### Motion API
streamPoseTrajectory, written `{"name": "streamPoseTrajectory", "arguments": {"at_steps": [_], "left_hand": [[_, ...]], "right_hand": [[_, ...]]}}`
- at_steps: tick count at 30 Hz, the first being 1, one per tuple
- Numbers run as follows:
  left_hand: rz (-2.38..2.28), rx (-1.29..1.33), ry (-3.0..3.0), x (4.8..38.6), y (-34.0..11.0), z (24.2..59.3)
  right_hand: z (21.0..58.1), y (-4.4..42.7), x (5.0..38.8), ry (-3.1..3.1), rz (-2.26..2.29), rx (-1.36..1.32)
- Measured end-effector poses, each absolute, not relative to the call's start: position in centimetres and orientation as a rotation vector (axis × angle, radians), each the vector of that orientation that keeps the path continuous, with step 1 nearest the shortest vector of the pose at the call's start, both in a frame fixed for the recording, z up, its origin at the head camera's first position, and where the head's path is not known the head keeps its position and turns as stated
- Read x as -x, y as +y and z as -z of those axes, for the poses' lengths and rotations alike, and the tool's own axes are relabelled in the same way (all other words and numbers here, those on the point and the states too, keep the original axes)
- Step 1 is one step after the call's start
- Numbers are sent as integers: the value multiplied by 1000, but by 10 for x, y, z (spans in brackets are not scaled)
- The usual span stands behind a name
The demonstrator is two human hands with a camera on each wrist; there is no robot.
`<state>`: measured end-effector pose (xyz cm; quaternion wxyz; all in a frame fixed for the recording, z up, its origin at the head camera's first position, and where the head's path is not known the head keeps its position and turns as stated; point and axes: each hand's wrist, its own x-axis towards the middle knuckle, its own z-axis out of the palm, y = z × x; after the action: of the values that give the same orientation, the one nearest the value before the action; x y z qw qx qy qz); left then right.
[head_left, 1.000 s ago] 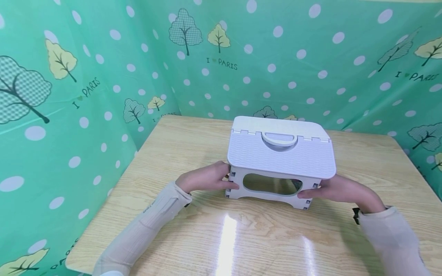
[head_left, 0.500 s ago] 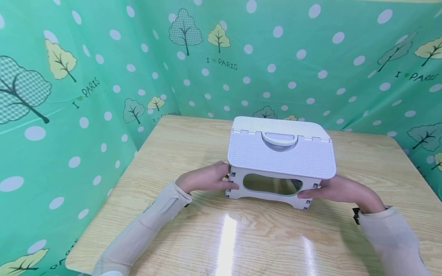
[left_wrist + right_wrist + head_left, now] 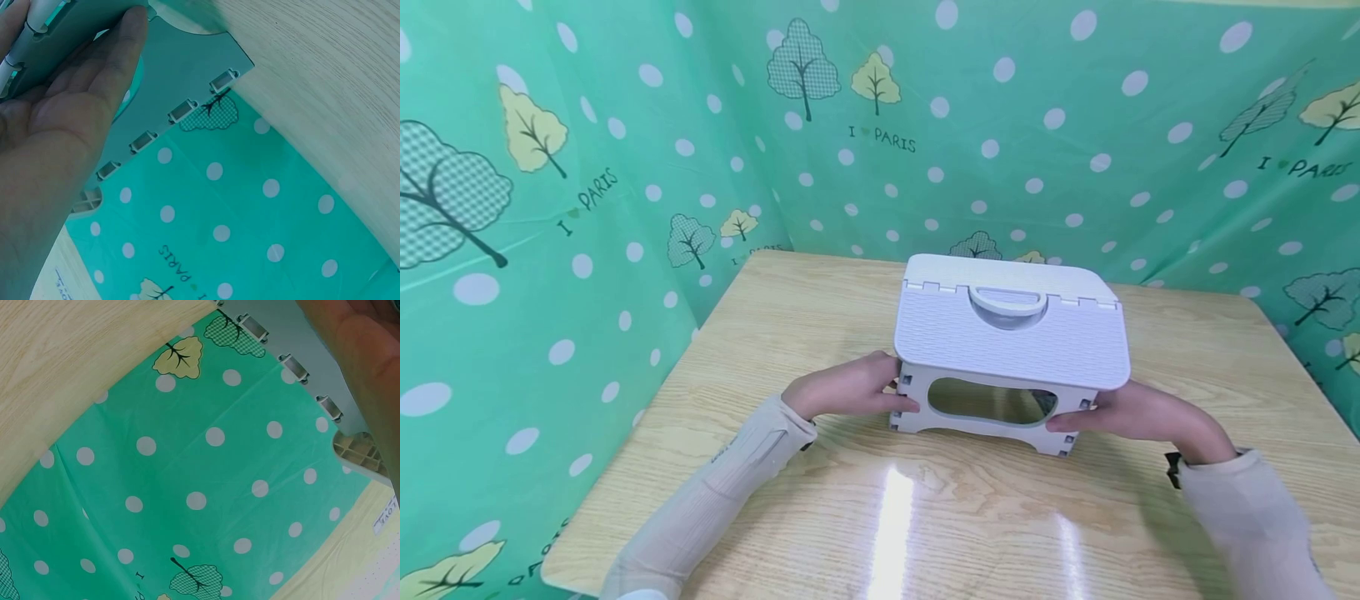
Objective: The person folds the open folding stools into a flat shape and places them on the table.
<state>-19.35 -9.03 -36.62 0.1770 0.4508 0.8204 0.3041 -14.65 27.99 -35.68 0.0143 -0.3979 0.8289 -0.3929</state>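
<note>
A white folding step stool [image 3: 947, 337] stands unfolded on the table, its textured top up and a carrying handle [image 3: 1011, 310] set into the middle. At its left end, my left hand [image 3: 848, 388] grips the leg panel, thumb on the front face. My right hand [image 3: 1142, 412] holds the opposite end the same way, its thumb on the front right leg. The left wrist view shows the left fingers [image 3: 112, 69] lying along the inside of the stool. Hidden under the seat in the head view are most of the right fingers.
The wooden table [image 3: 760, 517] reaches back to a green dotted cloth [image 3: 940, 183] with tree prints. That cloth also hangs along the left side. Bright light reflections lie on the tabletop in front of the stool.
</note>
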Motion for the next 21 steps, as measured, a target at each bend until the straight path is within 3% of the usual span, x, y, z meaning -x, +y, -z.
{"name": "streamPoseTrajectory", "arguments": {"at_steps": [21], "left_hand": [[-851, -1274, 2324, 195, -91, 369]], "right_hand": [[356, 279, 144, 2559, 1244, 1174]]}}
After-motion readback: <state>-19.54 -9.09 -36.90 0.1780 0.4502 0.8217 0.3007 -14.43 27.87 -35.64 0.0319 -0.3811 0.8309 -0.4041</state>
